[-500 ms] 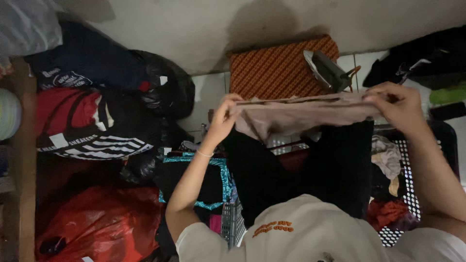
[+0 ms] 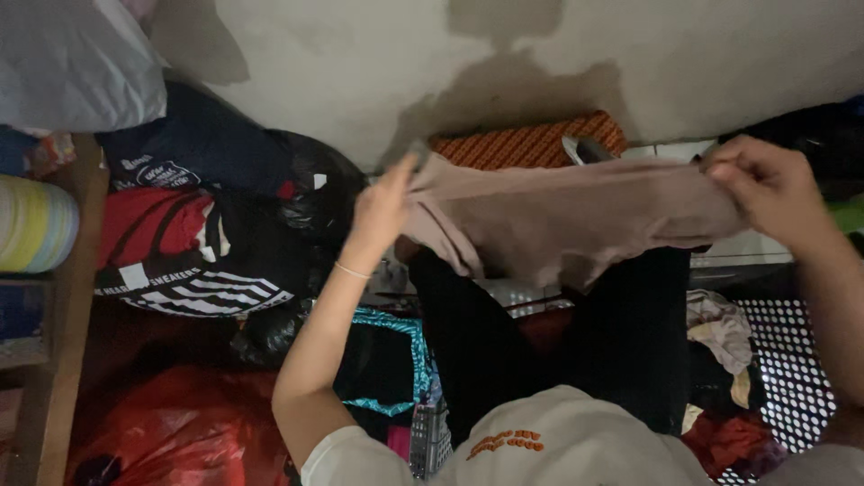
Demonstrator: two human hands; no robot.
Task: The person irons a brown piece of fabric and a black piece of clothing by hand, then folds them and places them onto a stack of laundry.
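Note:
A dusty-pink garment (image 2: 567,216) is stretched out flat between both hands in front of me, above my legs in black trousers (image 2: 468,333). My left hand (image 2: 382,211) pinches its left edge, a thin bracelet on the wrist. My right hand (image 2: 769,189) grips its right edge. The cloth sags in the middle and hides part of an orange patterned box (image 2: 526,144) by the wall.
A perforated laundry basket (image 2: 792,369) with mixed clothes sits at the right. Black, red and dark bags (image 2: 198,243) are piled at the left, with a red plastic bag (image 2: 171,423) below. A wooden shelf edge (image 2: 63,297) runs down the far left. A teal-trimmed cloth (image 2: 396,360) lies by my knee.
Both hands have lifted and spread the pink garment wider, so it now hangs open as a broad sheet. The view has tilted, showing more wall.

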